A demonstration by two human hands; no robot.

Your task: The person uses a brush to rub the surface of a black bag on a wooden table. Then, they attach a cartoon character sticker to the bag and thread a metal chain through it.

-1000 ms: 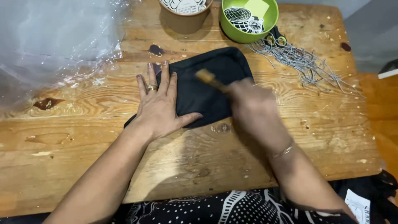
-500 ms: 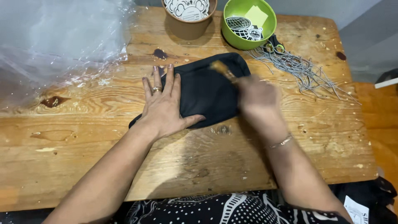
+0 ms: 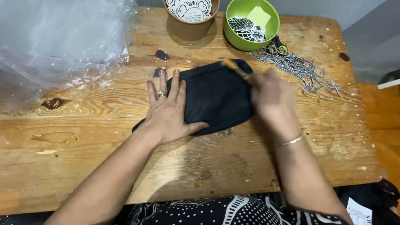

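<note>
A black fabric pouch [image 3: 218, 98] lies flat on the wooden table [image 3: 83, 146]. My left hand [image 3: 166, 110], with a ring on one finger, presses flat on the pouch's left part, fingers spread. At the pouch's right end my right hand [image 3: 273, 98] is blurred by motion and holds a thin wooden stick [image 3: 233, 68] whose tip points up-left over the pouch's top edge. A thin bracelet sits on my right wrist.
A green bowl [image 3: 233, 35] with stickers and a yellow note stands at the back. A brown cup [image 3: 189, 25] of printed stickers is to its left. A pile of metal ball chains [image 3: 304, 71] lies at the right; crumpled clear plastic [image 3: 54, 46] covers the left.
My right hand with the stick has swept rightward along the pouch, from near its middle to its right end. My left hand stays pressed on the pouch.
</note>
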